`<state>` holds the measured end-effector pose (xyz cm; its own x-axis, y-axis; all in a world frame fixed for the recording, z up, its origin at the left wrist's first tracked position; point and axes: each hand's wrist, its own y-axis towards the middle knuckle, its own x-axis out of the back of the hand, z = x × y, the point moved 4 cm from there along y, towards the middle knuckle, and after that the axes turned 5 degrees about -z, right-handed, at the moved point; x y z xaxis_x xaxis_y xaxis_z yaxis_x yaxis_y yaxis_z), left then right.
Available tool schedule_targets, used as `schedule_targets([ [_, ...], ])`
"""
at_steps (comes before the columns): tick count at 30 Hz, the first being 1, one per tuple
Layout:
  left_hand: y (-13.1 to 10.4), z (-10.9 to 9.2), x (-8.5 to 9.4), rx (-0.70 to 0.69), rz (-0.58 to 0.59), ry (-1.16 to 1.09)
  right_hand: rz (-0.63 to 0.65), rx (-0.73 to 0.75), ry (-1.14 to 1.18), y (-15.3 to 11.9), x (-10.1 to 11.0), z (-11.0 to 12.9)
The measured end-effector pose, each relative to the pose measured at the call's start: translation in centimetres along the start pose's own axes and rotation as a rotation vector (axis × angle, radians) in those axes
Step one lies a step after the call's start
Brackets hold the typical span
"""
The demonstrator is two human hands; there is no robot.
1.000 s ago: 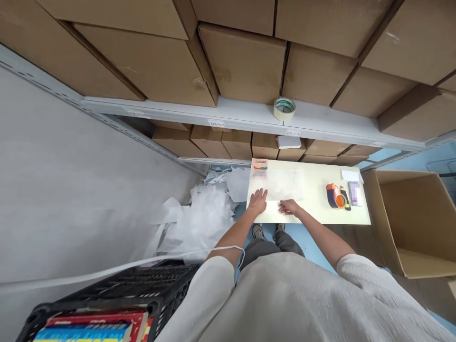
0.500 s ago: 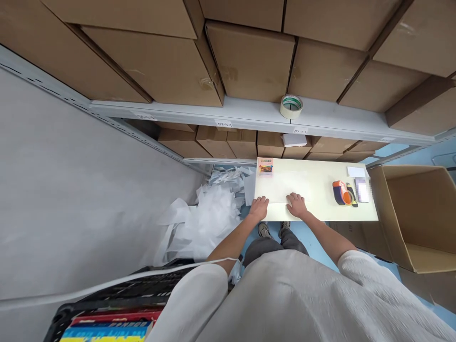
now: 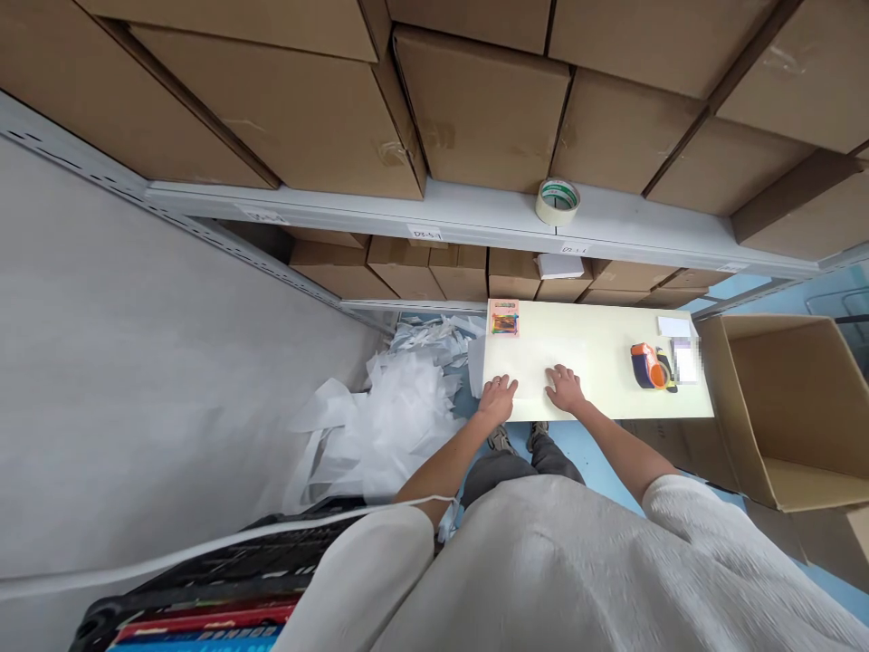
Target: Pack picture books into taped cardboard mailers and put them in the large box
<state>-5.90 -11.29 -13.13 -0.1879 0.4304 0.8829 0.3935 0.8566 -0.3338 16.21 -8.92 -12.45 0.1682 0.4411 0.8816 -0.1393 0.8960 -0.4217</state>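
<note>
My left hand lies on the left front part of a pale yellow tabletop, its fingers loosely spread. A short way to the right, my right hand rests palm down on the same top with fingers apart. A faint pale patch, perhaps a thin see-through sheet, shows around the hands, but its edges are hard to make out. Beyond my left hand, at the far left corner, sits a small pinkish packet with a colourful picture. Neither hand touches it.
An orange and navy tape dispenser and white slips lie at the tabletop's right. An open carton stands beside it. White sheets heap on the left floor. Shelves with boxes and a tape roll rise ahead. A black crate stands lower left.
My left hand has shifted slightly right and its fingers have spread more. The packet's picture shows more clearly now. My right hand stays in place; the view has tilted slightly.
</note>
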Motion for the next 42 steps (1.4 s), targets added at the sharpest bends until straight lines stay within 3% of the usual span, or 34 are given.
schedule_targets([
  [3, 0.0, 0.1, 0.2, -0.010, 0.006, -0.006, 0.021, 0.020, -0.013, -0.3, -0.4, 0.1],
  [6, 0.8, 0.6, 0.6, -0.015, -0.062, -0.027, -0.031, 0.018, -0.013, -0.3, -0.5, 0.5],
  [10, 2.0, 1.8, -0.1, 0.041, -0.060, -0.050, -0.042, -0.024, 0.045, 1.2, -0.5, 1.6],
  [15, 2.1, 2.7, -1.4, 0.074, -0.030, -0.024, -0.106, -0.343, 0.171, 5.3, 0.4, 2.3],
  [17, 2.0, 2.7, -1.7, 0.073, -0.038, -0.029, -0.159, -0.361, 0.205, 7.2, 0.8, 3.1],
  [21, 2.0, 2.9, -2.0, 0.084, -0.043, -0.043, -0.176, -0.236, 0.348, 11.6, 1.1, 5.6],
  [27, 2.2, 3.0, -2.4, 0.082, -0.065, -0.065, -0.123, -0.514, 0.586, 16.1, 0.1, 7.6],
  [31, 2.1, 2.9, -2.4, 0.082, -0.074, -0.062, -0.149, -0.614, 0.577, 17.0, -0.5, 8.3],
  [42, 2.2, 3.0, -2.9, 0.080, -0.066, -0.077, -0.151, -0.645, 0.609, 17.6, -0.4, 8.5],
])
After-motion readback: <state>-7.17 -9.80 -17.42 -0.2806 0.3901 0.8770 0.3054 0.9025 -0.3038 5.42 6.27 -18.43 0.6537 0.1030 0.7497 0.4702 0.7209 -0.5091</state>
